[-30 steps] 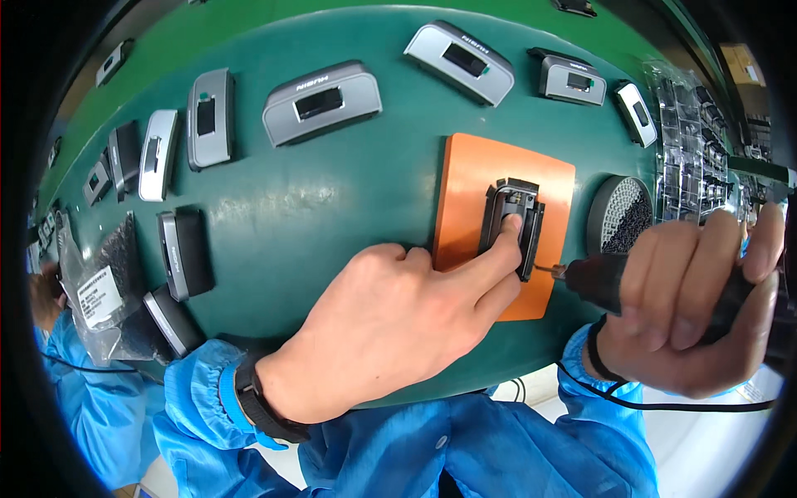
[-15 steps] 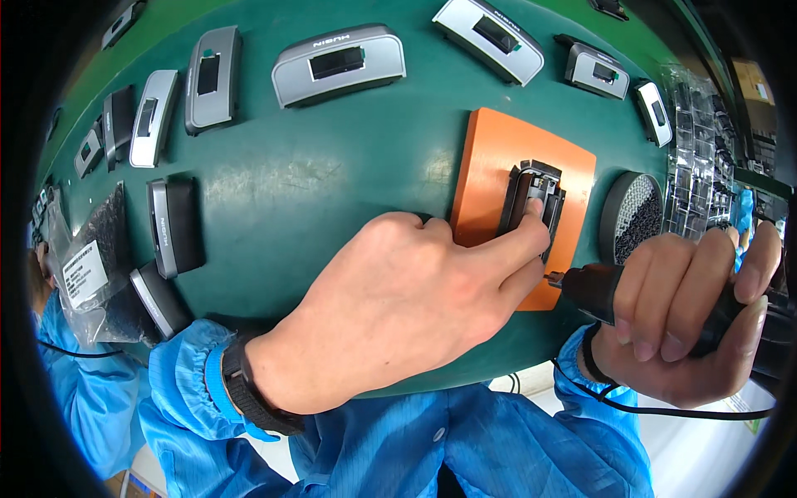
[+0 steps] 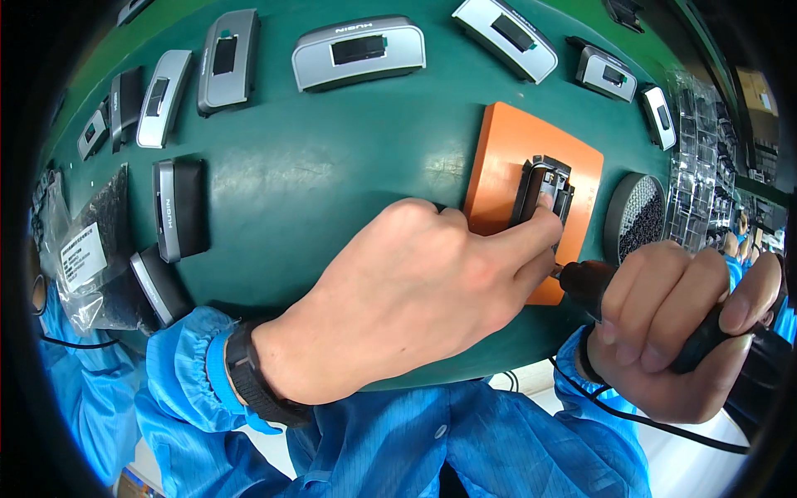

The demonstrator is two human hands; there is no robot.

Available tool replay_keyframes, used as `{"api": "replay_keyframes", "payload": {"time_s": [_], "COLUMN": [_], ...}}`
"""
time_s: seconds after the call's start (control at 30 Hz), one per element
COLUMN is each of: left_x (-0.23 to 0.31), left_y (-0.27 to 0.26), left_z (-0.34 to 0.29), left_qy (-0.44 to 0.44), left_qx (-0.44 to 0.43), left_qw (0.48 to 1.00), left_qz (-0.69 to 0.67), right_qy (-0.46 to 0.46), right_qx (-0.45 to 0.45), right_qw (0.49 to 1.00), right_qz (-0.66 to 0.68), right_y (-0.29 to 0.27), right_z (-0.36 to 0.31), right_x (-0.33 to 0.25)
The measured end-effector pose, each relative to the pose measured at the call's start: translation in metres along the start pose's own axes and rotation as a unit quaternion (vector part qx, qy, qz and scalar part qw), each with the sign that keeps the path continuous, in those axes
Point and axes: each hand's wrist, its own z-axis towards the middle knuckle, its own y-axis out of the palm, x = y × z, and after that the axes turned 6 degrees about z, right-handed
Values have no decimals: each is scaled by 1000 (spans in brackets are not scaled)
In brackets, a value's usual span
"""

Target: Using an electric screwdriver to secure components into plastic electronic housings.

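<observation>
A small black plastic housing [image 3: 529, 197] with a dark cylinder and metal bits inside sits in an orange fixture block [image 3: 496, 158]. My left hand [image 3: 432, 282] reaches over the block from the left. Its index fingertip presses on the housing's inside, and the other fingers curl against the near end, where the hand hides the contact. My right hand [image 3: 672, 324] is wrapped round a black electric screwdriver [image 3: 585, 284], held roughly level with its tip pointing left. That tip is close beside my left fingers at the block's near right edge; whether it touches anything is hidden.
A round dish [image 3: 635, 217] of small dark and silver screws stands right of the block. Clear plastic trays [image 3: 697, 158] lie beyond it. Several grey-and-black covers [image 3: 359, 54] ring the green table [image 3: 332, 166]. A bag of black parts [image 3: 95, 257] lies left; a cable [image 3: 664, 425] trails below my right hand.
The view has shifted slightly. My right hand has brought the screwdriver a little closer to my left fingers, and its tip is more hidden. The left hand keeps its hold on the housing.
</observation>
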Motion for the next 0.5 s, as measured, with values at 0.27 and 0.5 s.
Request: {"api": "replay_keyframes", "payload": {"time_s": [0.27, 0.5], "left_x": [0, 2], "left_y": [2, -1], "left_z": [-1, 1], "left_qy": [-7, -6], "left_qx": [9, -16], "left_qw": [999, 999], "left_qz": [-30, -32], "right_qy": [-12, 41], "right_qx": [-19, -29], "right_qw": [1000, 999], "right_qz": [7, 15], "right_y": [2, -5], "right_z": [-3, 0], "right_x": [6, 0]}}
